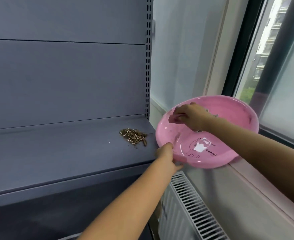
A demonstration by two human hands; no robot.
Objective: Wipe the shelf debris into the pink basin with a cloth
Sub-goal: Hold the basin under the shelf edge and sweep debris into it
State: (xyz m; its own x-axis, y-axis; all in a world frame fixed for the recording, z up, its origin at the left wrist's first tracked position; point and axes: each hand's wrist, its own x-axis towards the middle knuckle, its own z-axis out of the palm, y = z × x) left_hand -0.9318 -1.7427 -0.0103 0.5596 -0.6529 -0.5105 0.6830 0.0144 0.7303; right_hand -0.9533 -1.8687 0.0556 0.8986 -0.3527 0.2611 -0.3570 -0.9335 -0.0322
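Your right fingers are curled down around a small pinkish cloth, and your right hand holds it over the inside of the pink basin, near its left wall; some grey-white edge of the cloth seems to show under the wrist, but I cannot tell this for sure. Your left fingers go under the near-left rim of the basin while the thumb lies on top of it, so your left hand pinches the rim and keeps the basin tilted toward you. The basin rests partly on the window ledge and its left edge comes just beside the right end of the grey shelf. The debris, a small heap of brownish-gold bits, lies untouched on the shelf near that end, close to the basin but not in it. I judge that you are at the beginning: the basin is placed, the wiping is not yet started. The next move calls for bringing the cloth to the left of the heap and pushing it to the right, with the rim held at or below the shelf edge so nothing falls between. On the basin floor there is a drawn cartoon animal and the word "Elephant"; the smaller writing is not readable.
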